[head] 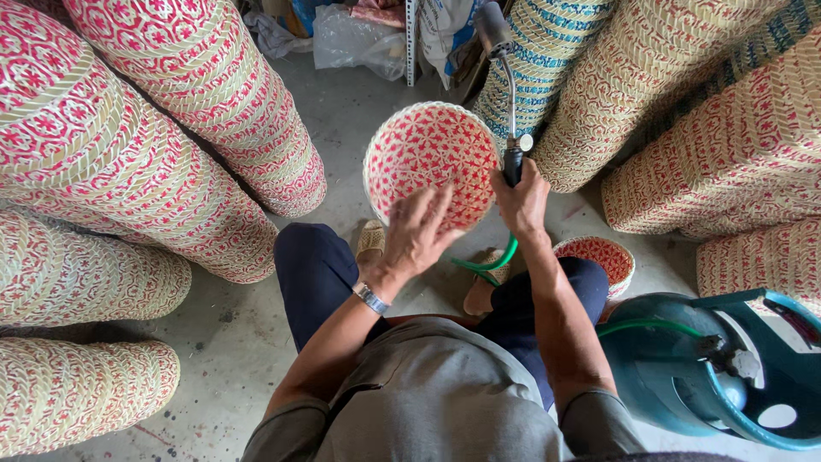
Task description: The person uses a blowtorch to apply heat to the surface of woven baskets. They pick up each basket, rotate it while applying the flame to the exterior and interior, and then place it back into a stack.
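- Left hand holds a round red-and-straw woven basket from below, fingers spread against its side, basket tilted up over the knees.
- Right hand clenched on the black handle of a gas torch; torch tube stands upright just right of the basket rim, nozzle at the top.
- Green hose runs from the torch handle down toward a teal gas cylinder at lower right.
- Small red basket on the floor by the right knee.
- Tall basket stacks lie all around.
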